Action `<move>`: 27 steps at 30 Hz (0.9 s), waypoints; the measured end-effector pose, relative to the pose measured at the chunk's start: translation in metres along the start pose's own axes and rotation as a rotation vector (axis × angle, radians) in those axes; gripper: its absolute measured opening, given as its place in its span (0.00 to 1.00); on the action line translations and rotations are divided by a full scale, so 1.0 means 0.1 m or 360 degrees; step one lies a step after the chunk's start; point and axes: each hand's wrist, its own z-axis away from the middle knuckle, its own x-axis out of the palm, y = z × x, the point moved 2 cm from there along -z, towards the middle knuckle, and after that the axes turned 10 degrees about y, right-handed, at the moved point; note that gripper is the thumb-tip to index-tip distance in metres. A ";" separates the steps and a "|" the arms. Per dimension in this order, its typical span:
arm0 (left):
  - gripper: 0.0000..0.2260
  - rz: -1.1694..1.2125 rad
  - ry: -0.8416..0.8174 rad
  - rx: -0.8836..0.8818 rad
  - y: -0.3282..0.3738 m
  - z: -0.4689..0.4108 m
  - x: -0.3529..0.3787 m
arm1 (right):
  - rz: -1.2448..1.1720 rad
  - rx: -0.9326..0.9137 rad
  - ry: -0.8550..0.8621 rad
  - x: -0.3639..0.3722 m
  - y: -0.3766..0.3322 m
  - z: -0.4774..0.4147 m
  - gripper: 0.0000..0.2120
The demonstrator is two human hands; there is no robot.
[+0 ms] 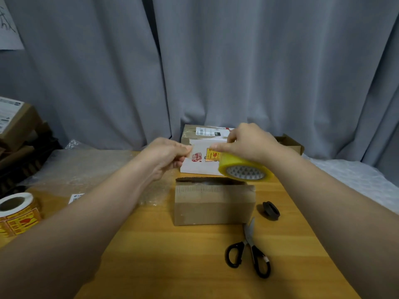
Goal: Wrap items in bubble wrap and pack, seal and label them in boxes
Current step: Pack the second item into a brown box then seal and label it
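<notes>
A box [213,203] sits mid-way across the table [172,255]. Directly behind it stands a second box [200,167], and behind that a third box [190,132] against the curtain [216,61]. Above the box's far right corner the right hand [252,143] holds the tape [244,167]; the left hand [166,156], to its left, pinches the tape's free end. A ring [271,210] lies right of the box, scissors [248,251] in front of the ring. Bubble wrap [82,167] covers the table's far left. A slip [76,197] lies left of the box, a label roll [17,212] at the left edge, a stack [19,130] of cartons behind it. An open carton [291,143] sits behind the right hand.
</notes>
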 end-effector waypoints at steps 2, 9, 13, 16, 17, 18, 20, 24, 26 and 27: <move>0.04 0.0051 0.0005 -0.0075 -0.10 -0.01 -0.01 | 0.0087 -0.0018 -0.0118 -0.02 -0.10 -0.08 0.27; 0.05 0.0014 0.0202 -0.0106 -0.56 -0.13 -0.02 | 0.0207 -0.0157 -0.0487 0.36 -0.31 -0.30 0.24; 0.07 0.0092 0.0222 -0.0208 -0.75 -0.20 -0.05 | 0.0282 -0.0279 -0.0426 0.56 -0.38 -0.35 0.24; 0.07 0.0214 0.0197 -0.0326 -0.88 -0.22 -0.08 | 0.0213 -0.0264 -0.0234 0.54 -0.36 -0.38 0.22; 0.07 0.0283 0.0197 -0.0368 -0.92 -0.24 -0.10 | 0.0154 -0.0244 -0.0174 0.54 -0.33 -0.39 0.22; 0.07 0.0363 0.0198 -0.0409 -0.95 -0.25 -0.12 | 0.0085 -0.0219 -0.0136 0.55 -0.30 -0.38 0.22; 0.08 0.0488 0.0207 -0.0485 -1.01 -0.27 -0.15 | -0.0124 -0.0165 -0.0119 0.58 -0.26 -0.36 0.23; 0.10 0.0517 0.0221 -0.0522 -1.09 -0.26 -0.19 | -0.0314 -0.0004 -0.0314 0.61 -0.27 -0.34 0.26; 0.11 0.0515 0.0232 -0.0508 -1.11 -0.26 -0.18 | -0.0049 0.0019 -0.0351 0.58 -0.38 -0.34 0.23; 0.12 0.0511 0.0246 -0.0499 -1.12 -0.25 -0.18 | 0.0075 0.0003 -0.0343 0.57 -0.46 -0.35 0.23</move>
